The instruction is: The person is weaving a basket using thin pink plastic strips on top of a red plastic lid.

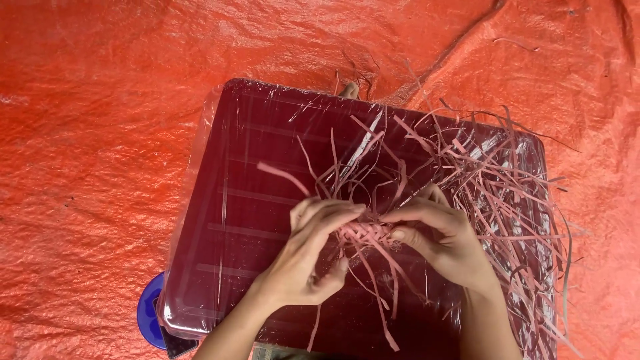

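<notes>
A woven strip bundle [363,233] was pinched by left hand [308,257] and right hand [443,240] mid-board [253,200], edges well apart.

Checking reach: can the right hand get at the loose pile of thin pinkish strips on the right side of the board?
Probably yes: the loose pile of strips lies uncovered beside the right hand, nothing between them.

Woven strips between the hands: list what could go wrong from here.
1. The small woven patch is pinched only by fingertips of the left hand and right hand; it might loosen.
2. The loose strips lie tangled and could snag.
3. The plastic-wrapped board looks slick; strips may slide off.
</notes>
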